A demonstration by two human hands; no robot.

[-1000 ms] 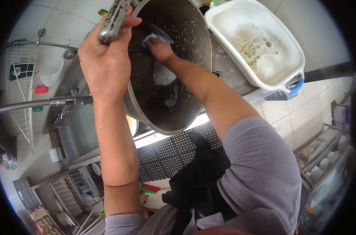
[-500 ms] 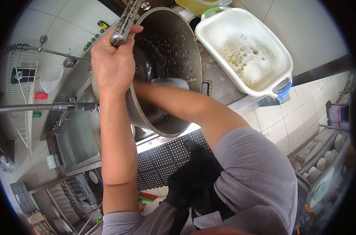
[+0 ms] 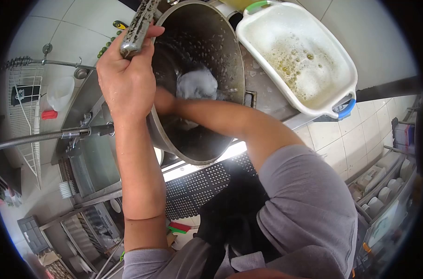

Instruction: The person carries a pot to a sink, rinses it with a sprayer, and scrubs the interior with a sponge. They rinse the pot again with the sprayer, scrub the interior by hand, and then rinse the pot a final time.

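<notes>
A big dark metal pot [image 3: 221,69] lies tipped on its side, its opening facing me, with suds and wet spots on its inner wall. At the upper left, my left hand [image 3: 127,76] is wrapped round the pot's worn metal handle [image 3: 139,35]. My right hand [image 3: 164,100] is inside the pot near its left rim, blurred, and its fingers cannot be made out. Beside it, a patch of white foam [image 3: 197,84] lies in the pot. A second, smaller handle [image 3: 251,98] shows on the pot's right side.
A white basin [image 3: 286,88] of foamy liquid stands right of the pot on the metal counter [image 3: 272,100]. To the left are a sink [image 3: 97,160], a spray hose [image 3: 34,138] and a wire rack [image 3: 23,109]. A perforated black mat [image 3: 188,190] lies below.
The pot, its handle and my left hand have shifted slightly left. My right hand has moved within the pot, and more white foam shows beside it.
</notes>
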